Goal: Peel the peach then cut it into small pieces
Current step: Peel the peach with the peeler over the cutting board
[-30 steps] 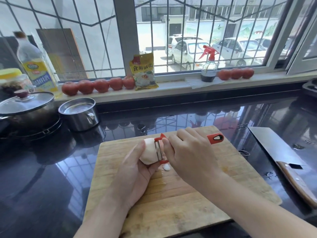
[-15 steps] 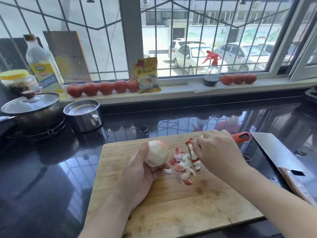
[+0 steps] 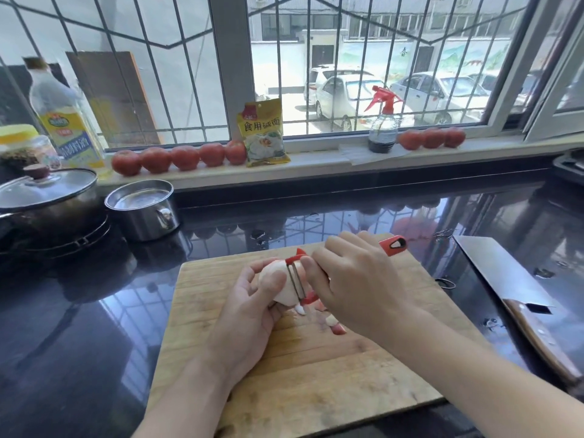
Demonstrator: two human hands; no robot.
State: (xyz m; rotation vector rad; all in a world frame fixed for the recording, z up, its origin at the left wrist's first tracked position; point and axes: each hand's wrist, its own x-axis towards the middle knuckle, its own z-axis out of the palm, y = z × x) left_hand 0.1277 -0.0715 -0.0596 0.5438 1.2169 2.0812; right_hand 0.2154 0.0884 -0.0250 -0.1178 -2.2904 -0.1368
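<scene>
Dark polished counter (image 3: pixel 79 343) is carrying a wooden cutting board (image 3: pixel 316 374) at its near edge, and both hands are working over the middle of that board. Nearest, the left hand (image 3: pixel 249 314) is cupping the peach (image 3: pixel 278 279), with the thumb lying across its pale, mostly bare flesh. The right hand (image 3: pixel 354 286) is gripping a red-handled peeler (image 3: pixel 298 279), whose blade is lying against the peach's right side. A few peel scraps (image 3: pixel 335 324) are lying on the board just beside the right hand.

Peeling is the step in hand, and it is looking close to done. The next move is likely calling for turning the fruit to check its hidden side, then swapping the peeler for the cleaver (image 3: pixel 505 286) resting on the counter to the right of the board.

The peach's far and under sides are being covered by both hands, so any remaining skin cannot be told. Much of the peeler's handle is hidden in the right hand's grip. Farther back, a lidded pot (image 3: pixel 47 197) is being cut off by the left edge, and a row of tomatoes (image 3: pixel 177 158) is sitting on the windowsill.
</scene>
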